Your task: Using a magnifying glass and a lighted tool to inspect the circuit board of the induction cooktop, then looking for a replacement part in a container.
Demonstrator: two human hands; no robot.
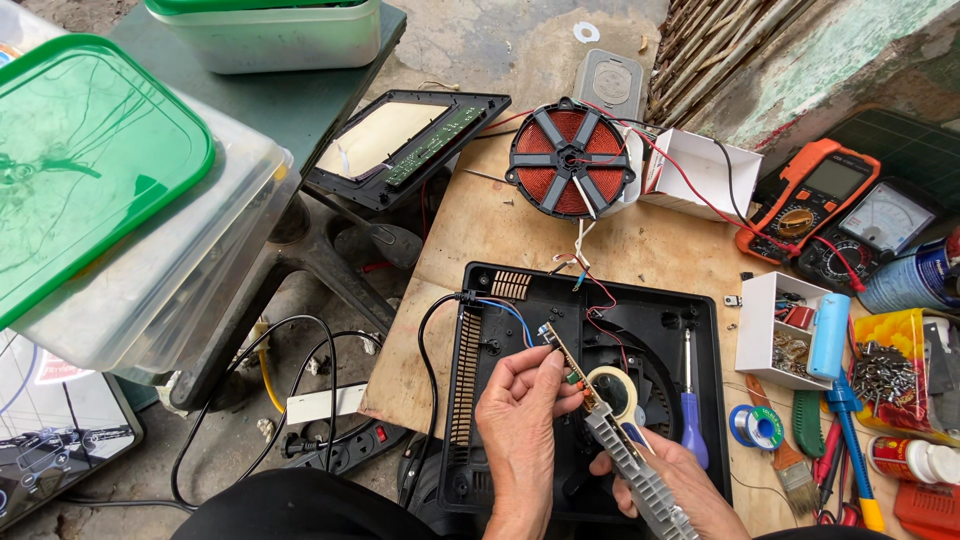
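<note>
The circuit board (566, 362) is lifted edge-up over the open black cooker base (480, 400), apparently to expose its side while its wires stay attached toward twelve o'clock. The left hand (520, 420) pinches the board between thumb and fingers, wrist bent inward. The right hand (660, 480), at four o'clock, is closed around the finned heat sink (640, 475) on the board's lower end. A roll of tape (612, 390) sits just behind.

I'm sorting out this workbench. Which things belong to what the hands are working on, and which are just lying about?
In hand:
left hand and right hand on the circuit board with heat sink
black cooker base
coil disc, wired to it

Lying about:
orange multimeter
blue screwdriver
solder spool
paintbrush
green-lidded tubs
</note>
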